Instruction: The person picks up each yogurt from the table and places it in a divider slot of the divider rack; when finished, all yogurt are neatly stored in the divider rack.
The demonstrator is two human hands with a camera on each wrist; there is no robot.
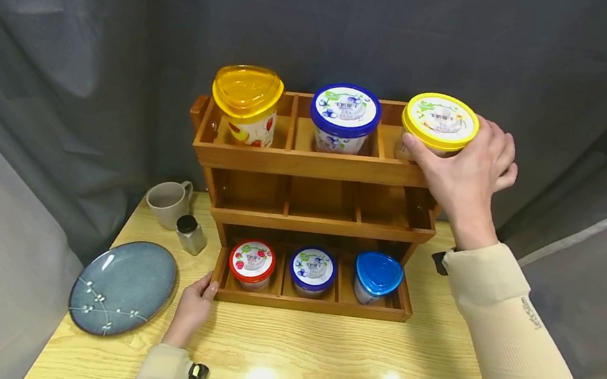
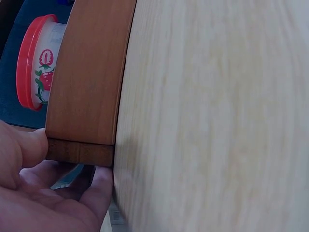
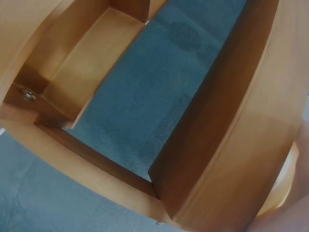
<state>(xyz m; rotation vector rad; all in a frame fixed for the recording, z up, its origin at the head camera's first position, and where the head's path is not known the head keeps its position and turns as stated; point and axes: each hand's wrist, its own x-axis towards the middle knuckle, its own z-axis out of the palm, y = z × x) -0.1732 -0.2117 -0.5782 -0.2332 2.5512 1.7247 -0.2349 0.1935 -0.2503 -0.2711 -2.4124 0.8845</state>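
At the top tier's right end, my right hand [image 1: 472, 165] grips a tub with a yellow lid [image 1: 443, 120], thumb at its front and fingers round the far side. The tub sits in or just over the right compartment. My left hand [image 1: 195, 307] holds the bottom left front corner of the three-tier wooden shelf rack [image 1: 312, 166]. In the left wrist view, thumb and fingers close round the end of the rack's front board [image 2: 89, 77]. An amber-lidded tub [image 1: 245, 104] and a blue-rimmed tub [image 1: 344, 117] stand in the top tier's left and middle compartments.
Red-lidded [image 1: 251, 263], blue-rimmed [image 1: 312, 272] and blue-lidded [image 1: 377, 277] tubs fill the bottom tier's compartments. Left of the rack are a beige mug [image 1: 167, 206], a black-capped jar [image 1: 191, 237] and a blue-grey plate [image 1: 123, 287]. Grey curtains [image 1: 327, 18] hang behind the table.
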